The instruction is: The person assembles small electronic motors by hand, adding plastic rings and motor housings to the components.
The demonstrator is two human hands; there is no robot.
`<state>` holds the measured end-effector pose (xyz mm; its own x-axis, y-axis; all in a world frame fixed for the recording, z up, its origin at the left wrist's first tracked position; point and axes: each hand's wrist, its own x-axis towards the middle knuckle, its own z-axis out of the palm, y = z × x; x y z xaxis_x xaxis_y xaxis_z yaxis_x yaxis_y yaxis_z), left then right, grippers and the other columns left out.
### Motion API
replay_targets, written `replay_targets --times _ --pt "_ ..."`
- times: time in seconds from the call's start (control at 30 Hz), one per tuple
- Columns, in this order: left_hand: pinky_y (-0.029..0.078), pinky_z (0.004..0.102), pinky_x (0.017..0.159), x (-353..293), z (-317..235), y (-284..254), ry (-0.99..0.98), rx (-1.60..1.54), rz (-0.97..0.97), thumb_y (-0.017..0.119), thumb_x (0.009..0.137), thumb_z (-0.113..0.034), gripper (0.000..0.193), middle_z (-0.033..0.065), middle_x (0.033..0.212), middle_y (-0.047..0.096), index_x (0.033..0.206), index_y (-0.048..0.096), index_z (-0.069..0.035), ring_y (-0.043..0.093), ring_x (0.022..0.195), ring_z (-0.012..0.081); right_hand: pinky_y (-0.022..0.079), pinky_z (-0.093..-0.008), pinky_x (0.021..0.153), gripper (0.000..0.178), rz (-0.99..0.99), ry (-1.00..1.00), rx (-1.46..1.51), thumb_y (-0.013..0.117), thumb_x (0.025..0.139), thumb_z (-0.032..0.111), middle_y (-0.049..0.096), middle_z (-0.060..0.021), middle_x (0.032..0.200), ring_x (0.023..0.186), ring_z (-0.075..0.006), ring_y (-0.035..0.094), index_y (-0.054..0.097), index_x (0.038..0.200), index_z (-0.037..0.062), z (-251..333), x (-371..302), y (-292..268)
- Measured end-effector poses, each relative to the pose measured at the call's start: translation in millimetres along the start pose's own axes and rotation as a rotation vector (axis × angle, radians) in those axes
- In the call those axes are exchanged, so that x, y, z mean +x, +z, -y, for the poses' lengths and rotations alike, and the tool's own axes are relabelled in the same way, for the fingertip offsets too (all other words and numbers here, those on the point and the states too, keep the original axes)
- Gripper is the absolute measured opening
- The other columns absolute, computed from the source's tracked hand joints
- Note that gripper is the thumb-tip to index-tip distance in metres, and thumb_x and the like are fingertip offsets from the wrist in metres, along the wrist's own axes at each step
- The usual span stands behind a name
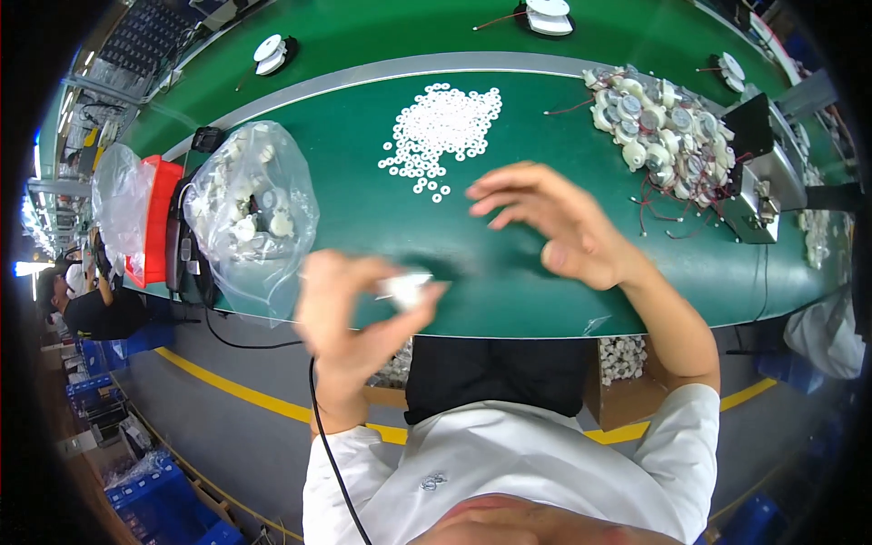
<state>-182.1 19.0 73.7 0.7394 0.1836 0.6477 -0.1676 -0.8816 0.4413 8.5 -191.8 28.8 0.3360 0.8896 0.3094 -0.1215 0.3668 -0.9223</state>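
Between the thumb and fingers of my left hand [338, 313] is a small white part [407, 289], too blurred to make out its exact kind. It is held over the near edge of the green table [354, 195]. My right hand [568, 227] hovers over the table with its fingers apart, and nothing shows in it. Just beyond its fingertips lies a loose heap of small white rings [445, 125], a few of them scattered toward me. A heap of small motors with white housings and red wires [658, 132] sits farther right.
A clear plastic bag of white parts [250, 213] stands at the left, beside a red bin [162, 218]. A metal fixture [756, 204] stands at the right. White round units [271, 54] rest on the green belt [381, 34] behind. Below the table is a cardboard box [627, 400] of parts.
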Motion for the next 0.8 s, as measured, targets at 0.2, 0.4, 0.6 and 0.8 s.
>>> replay_targets --times 0.2,0.4,0.6,0.8 --pt "0.041 0.0367 0.069 12 12 57 0.12 -0.195 0.259 0.096 0.068 -0.017 0.047 -0.0001 0.079 0.062 0.108 0.073 -0.009 0.059 0.072 0.0199 0.05 -0.0305 0.104 0.049 0.1 0.28 0.072 0.062 0.109 0.023 0.06 -0.0124 0.141 0.126 -0.0175 0.06 0.047 0.151 0.0007 -21 -3 14" --pt "0.051 0.0348 0.08 19 40 60 0.025 -0.048 0.214 0.092 0.073 -0.007 0.056 0.0054 0.095 0.075 0.125 0.071 -0.007 0.068 0.088 0.0213 0.046 -0.0207 0.073 0.044 -0.05 0.379 -0.061 0.045 0.116 0.04 0.071 0.0014 0.108 0.088 -0.004 0.057 0.068 0.13 0.005 -8 2 -19" --pt "0.048 0.0334 0.081 28 60 79 0.172 0.141 0.22 0.088 0.076 -0.003 0.037 0.0022 0.096 0.076 0.111 0.075 -0.009 0.068 0.09 0.0216 0.048 -0.0219 0.077 0.035 -0.251 0.253 -0.064 0.052 0.115 0.034 0.069 0.0002 0.101 0.085 -0.0047 0.058 0.065 0.125 0.0029 -18 0 -28" --pt "0.053 0.0379 0.08 38 57 100 0.17 -0.045 0.267 0.083 0.082 -0.001 0.017 0.0062 0.089 0.074 0.097 0.077 -0.005 0.068 0.088 0.0245 0.05 -0.027 0.073 0.031 -0.489 0.123 -0.277 0.064 0.109 0.031 0.07 -0.0037 0.08 0.074 -0.0093 0.062 0.062 0.113 0.0003 -19 2 -34"
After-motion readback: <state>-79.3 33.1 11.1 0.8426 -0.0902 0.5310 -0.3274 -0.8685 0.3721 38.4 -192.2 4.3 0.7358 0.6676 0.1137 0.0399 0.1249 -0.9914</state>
